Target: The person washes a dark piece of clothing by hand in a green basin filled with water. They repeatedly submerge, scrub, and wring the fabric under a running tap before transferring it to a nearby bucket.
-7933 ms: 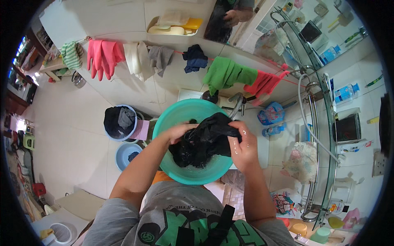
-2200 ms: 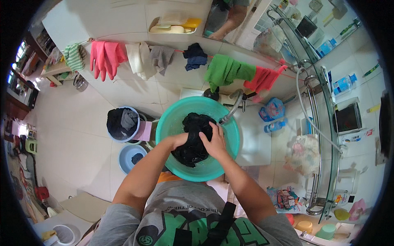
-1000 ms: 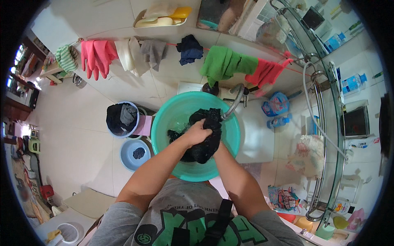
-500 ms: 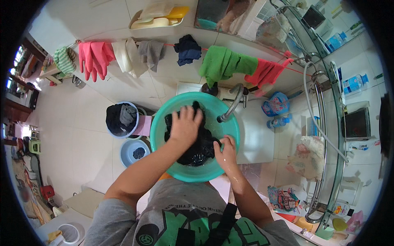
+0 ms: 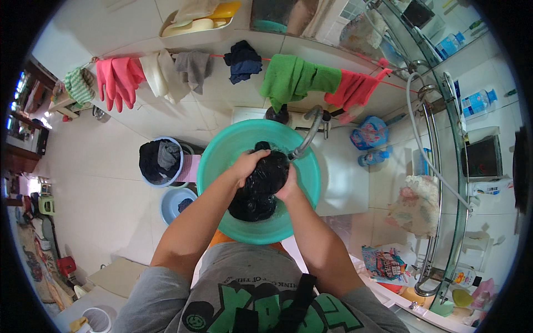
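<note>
Gripping a wet black cloth (image 5: 252, 194) inside a round green basin (image 5: 215, 149), a person seen from above is working with both bare hands. The left hand (image 5: 246, 165) is pressing its fingers together around the cloth's upper left edge; the right hand (image 5: 286, 186) is supporting the opposite side, probably so the bundle stays gathered near the metal faucet (image 5: 313, 133). The spout is ending just beside the cloth, seemingly placed to feed the basin, which is overlapping the white sink (image 5: 347, 186), perhaps for drainage. Pink gloves (image 5: 118, 82) and a green cloth (image 5: 300, 79) are hanging from a red line, likely for drying. To the left, a blue bucket (image 5: 180, 161) is holding dark clothes (image 5: 158, 158), apparently within easy reach. Much is staying hard to make out: the right hand's fingers are disappearing behind the cloth, so their closure cannot be told; the folds are hiding what garment it is; the left forearm is partly covering a small blue tub (image 5: 168, 210); and whether water is running is unclear.
</note>
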The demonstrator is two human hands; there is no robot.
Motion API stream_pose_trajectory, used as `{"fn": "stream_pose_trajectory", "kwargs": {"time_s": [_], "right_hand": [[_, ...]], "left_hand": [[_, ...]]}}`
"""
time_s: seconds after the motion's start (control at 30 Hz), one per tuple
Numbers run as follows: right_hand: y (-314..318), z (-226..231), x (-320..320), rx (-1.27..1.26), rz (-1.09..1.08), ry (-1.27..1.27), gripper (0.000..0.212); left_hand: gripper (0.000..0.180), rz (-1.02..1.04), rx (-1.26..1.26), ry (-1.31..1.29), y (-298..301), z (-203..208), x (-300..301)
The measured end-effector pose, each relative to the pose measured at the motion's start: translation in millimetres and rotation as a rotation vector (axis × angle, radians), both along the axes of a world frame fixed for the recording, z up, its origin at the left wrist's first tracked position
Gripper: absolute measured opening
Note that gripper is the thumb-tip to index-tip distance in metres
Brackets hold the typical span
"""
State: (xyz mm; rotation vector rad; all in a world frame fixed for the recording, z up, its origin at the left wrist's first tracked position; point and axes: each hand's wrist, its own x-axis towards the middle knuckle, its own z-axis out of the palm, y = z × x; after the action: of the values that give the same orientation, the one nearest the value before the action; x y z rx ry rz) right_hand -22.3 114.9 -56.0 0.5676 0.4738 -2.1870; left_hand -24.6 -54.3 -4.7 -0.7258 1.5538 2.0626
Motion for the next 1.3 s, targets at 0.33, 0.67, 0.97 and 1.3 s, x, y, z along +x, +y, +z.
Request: {"fn": "stream_pose_trajectory", "kwargs": {"time_s": [0.33, 0.67, 0.97, 1.3], "right_hand": [[12.6, 39.2, 42.8, 0.562, 0.139, 0.106, 0.037], [48.2, 90.6, 64.8, 1.702, 0.176, 1.387, 0.050], [-14.6, -25.4, 10.9, 1.444, 0.389, 0.741, 0.068], [-21.6, -2.3, 7.2, 0.075, 0.165, -0.015, 0.046]], "left_hand": [[0.031, -0.269, -1.405, 0.498, -16.4, 40.2, 15.5], [0.074, -1.052, -1.681, 0.368, 17.7, 37.6, 57.4], [0.059, -0.351, -0.901, 0.269, -0.9, -40.6, -4.4], [0.038, -0.327, -1.148, 0.386, 24.8, 43.0, 22.3]]}}
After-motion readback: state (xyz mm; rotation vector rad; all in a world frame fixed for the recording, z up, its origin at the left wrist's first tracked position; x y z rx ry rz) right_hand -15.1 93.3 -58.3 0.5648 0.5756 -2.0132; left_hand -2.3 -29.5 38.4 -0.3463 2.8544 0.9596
